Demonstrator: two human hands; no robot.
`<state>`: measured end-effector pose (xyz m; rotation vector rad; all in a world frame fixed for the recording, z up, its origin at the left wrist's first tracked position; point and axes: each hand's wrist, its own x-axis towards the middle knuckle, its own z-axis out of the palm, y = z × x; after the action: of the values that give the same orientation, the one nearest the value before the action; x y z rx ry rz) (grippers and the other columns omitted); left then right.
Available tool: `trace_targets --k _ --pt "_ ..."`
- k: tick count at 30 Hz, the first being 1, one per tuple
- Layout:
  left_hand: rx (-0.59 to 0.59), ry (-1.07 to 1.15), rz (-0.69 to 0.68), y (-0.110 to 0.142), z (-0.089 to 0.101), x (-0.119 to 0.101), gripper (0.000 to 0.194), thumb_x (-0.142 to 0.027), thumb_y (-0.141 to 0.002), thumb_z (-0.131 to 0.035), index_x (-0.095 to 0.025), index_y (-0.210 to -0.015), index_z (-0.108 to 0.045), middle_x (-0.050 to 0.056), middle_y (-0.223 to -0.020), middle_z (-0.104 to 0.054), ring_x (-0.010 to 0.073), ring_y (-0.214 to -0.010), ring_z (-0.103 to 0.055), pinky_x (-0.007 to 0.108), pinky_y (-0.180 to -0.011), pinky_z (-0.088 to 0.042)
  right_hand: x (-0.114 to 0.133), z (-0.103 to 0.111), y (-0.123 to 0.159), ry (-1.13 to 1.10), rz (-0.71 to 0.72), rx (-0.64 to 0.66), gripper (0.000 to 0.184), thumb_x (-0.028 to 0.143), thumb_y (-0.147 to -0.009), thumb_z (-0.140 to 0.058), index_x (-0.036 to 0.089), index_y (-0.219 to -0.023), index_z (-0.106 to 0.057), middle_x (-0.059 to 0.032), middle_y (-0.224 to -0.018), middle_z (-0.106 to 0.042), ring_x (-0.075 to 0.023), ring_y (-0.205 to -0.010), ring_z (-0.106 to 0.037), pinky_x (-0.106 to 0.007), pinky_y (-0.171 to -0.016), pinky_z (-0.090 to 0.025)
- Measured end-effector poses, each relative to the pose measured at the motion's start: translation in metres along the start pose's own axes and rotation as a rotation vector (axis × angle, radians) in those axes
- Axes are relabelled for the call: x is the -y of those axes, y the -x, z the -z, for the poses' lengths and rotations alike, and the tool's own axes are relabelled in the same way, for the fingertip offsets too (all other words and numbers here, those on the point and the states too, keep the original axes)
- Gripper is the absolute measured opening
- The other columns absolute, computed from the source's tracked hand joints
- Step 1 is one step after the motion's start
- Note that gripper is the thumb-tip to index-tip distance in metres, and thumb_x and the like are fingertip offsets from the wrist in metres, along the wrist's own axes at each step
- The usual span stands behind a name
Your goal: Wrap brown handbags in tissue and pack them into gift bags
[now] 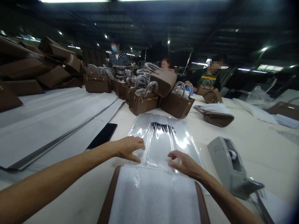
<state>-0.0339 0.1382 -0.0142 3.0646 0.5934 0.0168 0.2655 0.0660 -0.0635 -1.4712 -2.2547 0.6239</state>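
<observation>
A clear plastic bag with black print near its far end lies flat on the white table in front of me. A brown handbag wrapped in white foam sheet sits at the near edge, its end at the bag's mouth. My left hand pinches the bag's near edge on the left side, fingers closed on the film. My right hand grips the bag's near edge on the right side, fingers curled on the plastic.
A grey tape dispenser stands to the right. A black phone lies left, beside stacked grey sheets. Several brown handbags crowd the far table, more are piled at far left. Three people sit behind them.
</observation>
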Motion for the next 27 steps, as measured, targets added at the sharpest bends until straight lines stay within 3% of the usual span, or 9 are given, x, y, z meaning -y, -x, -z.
trace_targets --k 2,3,5,7,11,16,21,24,27 --pt "-0.001 0.010 -0.062 -0.013 -0.006 -0.012 0.046 -0.036 -0.068 -0.071 -0.022 -0.108 -0.054 0.007 -0.110 -0.057 0.0213 -0.094 -0.053 0.028 -0.072 -0.040 -0.004 -0.009 0.003 0.022 0.102 0.025 0.023 0.037 -0.076 -0.059 0.021 -0.092 -0.063 -0.0061 -0.100 -0.062 -0.0204 -0.089 -0.056 -0.031 -0.077 -0.043" --pt "0.001 0.011 -0.085 -0.019 -0.011 -0.017 0.039 -0.031 -0.070 -0.070 -0.022 -0.105 -0.055 0.006 -0.107 -0.058 0.0208 -0.093 -0.053 0.028 -0.072 -0.040 -0.007 -0.013 0.006 0.040 0.138 0.028 0.018 0.035 -0.078 -0.056 0.021 -0.086 -0.065 -0.0067 -0.099 -0.063 -0.0211 -0.089 -0.055 -0.033 -0.078 -0.043" --pt "0.001 0.008 -0.097 -0.027 -0.023 -0.023 0.018 -0.019 -0.076 -0.062 -0.020 -0.094 -0.059 0.005 -0.096 -0.061 0.0195 -0.087 -0.055 0.028 -0.072 -0.040 -0.013 -0.019 0.011 0.072 0.176 0.012 0.026 0.031 -0.086 -0.043 0.020 -0.077 -0.065 -0.0082 -0.092 -0.064 -0.0212 -0.084 -0.056 -0.035 -0.078 -0.042" --pt "-0.017 0.008 -0.057 -0.031 -0.033 -0.025 0.008 -0.013 -0.080 -0.054 -0.017 -0.083 -0.059 0.006 -0.087 -0.062 0.0189 -0.080 -0.055 0.029 -0.070 -0.040 -0.017 -0.022 0.014 0.096 0.189 -0.019 0.030 0.033 -0.088 -0.039 0.019 -0.084 -0.064 -0.0098 -0.092 -0.063 -0.0219 -0.084 -0.055 -0.036 -0.078 -0.042" --pt "-0.081 0.034 0.106 -0.037 -0.037 -0.019 0.020 -0.016 -0.088 -0.037 -0.015 -0.082 -0.056 0.005 -0.079 -0.061 0.0163 -0.071 -0.056 0.026 -0.064 -0.041 -0.017 -0.021 0.013 0.117 0.175 -0.043 0.030 0.042 -0.082 -0.050 0.018 -0.098 -0.061 -0.0112 -0.099 -0.061 -0.0254 -0.089 -0.055 -0.037 -0.077 -0.042" --pt "-0.054 0.045 0.160 -0.035 -0.023 -0.021 0.014 -0.015 -0.083 -0.045 -0.017 -0.093 -0.054 0.003 -0.084 -0.061 0.0160 -0.068 -0.057 0.025 -0.058 -0.041 -0.013 -0.003 0.010 0.070 0.084 -0.036 0.033 0.032 -0.091 -0.031 0.020 -0.093 -0.062 -0.0074 -0.091 -0.063 -0.0200 -0.083 -0.057 -0.032 -0.075 -0.043" --pt "0.057 0.000 0.115 -0.012 -0.019 -0.019 0.017 -0.003 -0.071 -0.053 -0.016 -0.081 -0.055 0.003 -0.081 -0.060 0.0161 -0.065 -0.055 0.024 -0.054 -0.036 -0.015 0.013 0.009 0.015 -0.114 -0.048 0.023 0.034 -0.083 -0.049 0.019 -0.071 -0.061 -0.0021 -0.070 -0.062 -0.0169 -0.065 -0.056 -0.027 -0.059 -0.041" --pt "0.073 -0.013 0.170 0.000 -0.022 -0.008 0.012 -0.012 -0.080 -0.049 -0.016 -0.071 -0.054 0.002 -0.069 -0.059 0.0148 -0.061 -0.054 0.023 -0.054 -0.034 -0.016 0.013 0.005 -0.001 -0.211 -0.070 0.023 0.036 -0.073 -0.061 0.017 -0.061 -0.056 -0.0012 -0.062 -0.059 -0.0159 -0.058 -0.053 -0.025 -0.052 -0.036" --pt "0.060 -0.001 0.229 0.007 -0.026 0.002 0.016 -0.022 -0.082 -0.052 -0.016 -0.067 -0.053 0.001 -0.067 -0.058 0.0146 -0.062 -0.053 0.023 -0.055 -0.032 -0.013 0.013 0.001 -0.037 -0.194 -0.024 0.030 0.040 -0.078 -0.054 0.016 -0.058 -0.053 0.0005 -0.059 -0.056 -0.0134 -0.057 -0.051 -0.023 -0.052 -0.035"
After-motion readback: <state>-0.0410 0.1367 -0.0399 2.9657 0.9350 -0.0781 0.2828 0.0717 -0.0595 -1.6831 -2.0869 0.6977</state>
